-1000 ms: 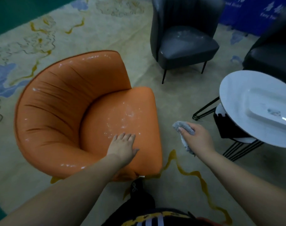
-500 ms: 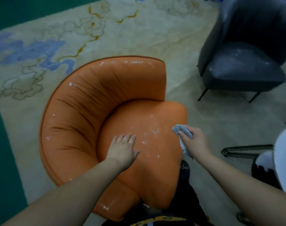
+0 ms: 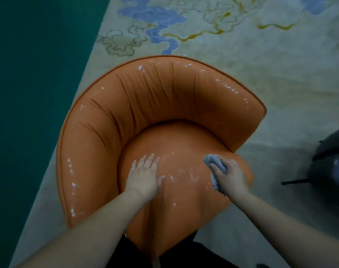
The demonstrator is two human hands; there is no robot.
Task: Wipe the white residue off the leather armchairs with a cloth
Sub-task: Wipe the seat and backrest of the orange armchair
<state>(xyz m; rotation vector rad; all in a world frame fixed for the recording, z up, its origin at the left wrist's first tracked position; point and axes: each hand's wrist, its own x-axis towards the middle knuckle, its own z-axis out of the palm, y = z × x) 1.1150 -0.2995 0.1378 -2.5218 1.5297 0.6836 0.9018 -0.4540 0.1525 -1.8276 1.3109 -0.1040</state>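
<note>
So the orange armchair (image 3: pixel 155 120) is sitting dead centre of the frame, and the white residue (image 3: pixel 184 171) is lying scattered on the seat cushion right between the two hands — the right hand (image 3: pixel 229 176) is gripping a bunched grey cloth (image 3: pixel 215 164) at the right edge of the seat, with the specks lying just to its left. The left hand (image 3: pixel 145 176) is resting flat on the cushion with its fingers straight and pointing at the backrest, holding nothing — looks like it's bracing. More white flecks are showing along the backrest rim, further up the frame, so I'm guessing the seat patch is getting wiped first with a leftward sweep.
</note>
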